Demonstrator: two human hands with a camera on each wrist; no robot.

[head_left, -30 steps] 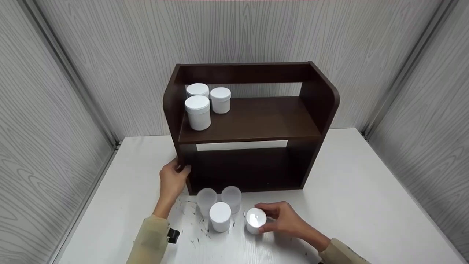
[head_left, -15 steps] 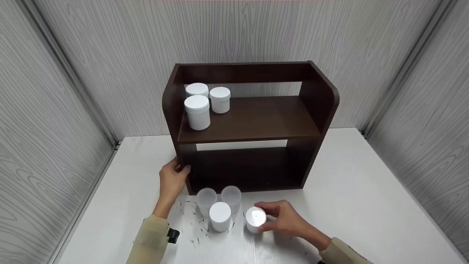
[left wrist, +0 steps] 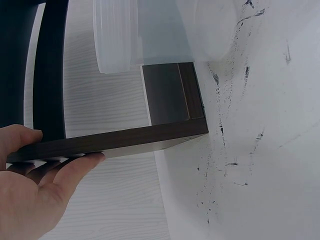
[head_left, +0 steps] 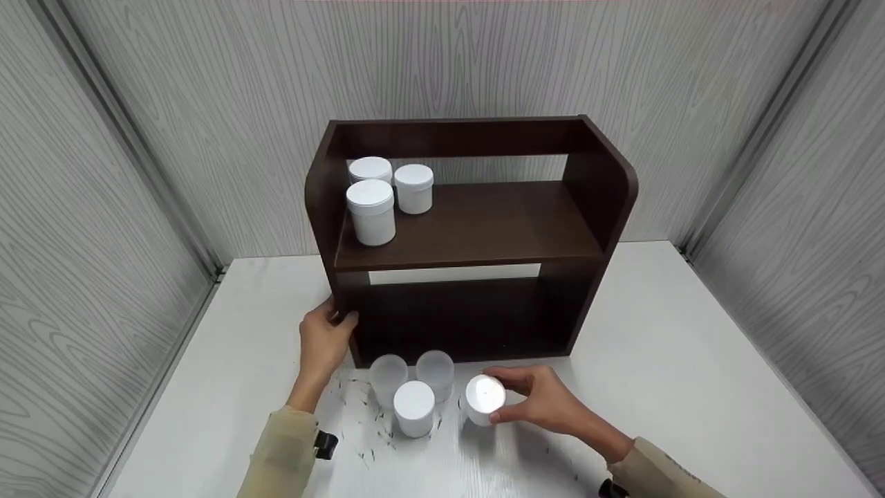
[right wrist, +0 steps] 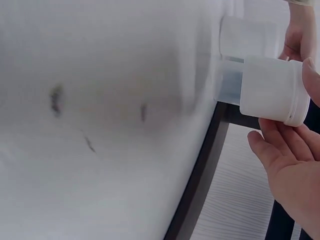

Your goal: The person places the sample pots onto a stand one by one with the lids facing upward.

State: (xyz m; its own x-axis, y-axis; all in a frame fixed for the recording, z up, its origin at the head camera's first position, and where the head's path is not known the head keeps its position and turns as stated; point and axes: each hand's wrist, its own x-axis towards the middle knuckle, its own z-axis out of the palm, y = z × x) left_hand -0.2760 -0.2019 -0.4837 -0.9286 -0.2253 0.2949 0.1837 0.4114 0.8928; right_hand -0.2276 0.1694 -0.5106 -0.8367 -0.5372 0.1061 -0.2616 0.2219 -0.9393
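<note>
My left hand point(head_left: 325, 342) grips the left side panel of a dark brown two-tier shelf point(head_left: 470, 225), thumb and fingers on either side of the board in the left wrist view. My right hand point(head_left: 543, 401) pinches a small white lidded jar point(head_left: 484, 400) between thumb and fingers. That jar point(right wrist: 267, 90) is held just off the white table, its shadow below it. To its left stands another white lidded jar point(head_left: 415, 408). Behind that one are two translucent cups point(head_left: 388, 377), close to the shelf's front edge.
On the upper shelf board, three white lidded jars point(head_left: 373, 214) are grouped at the left end. Dark scuff marks dot the white table point(head_left: 691, 387). Grey wood-grain panels point(head_left: 456, 62) enclose the table at the back and both sides.
My right hand has lifted the small white jar slightly off the table and moved it a little toward the shelf. The left hand keeps its grip on the side panel.
</note>
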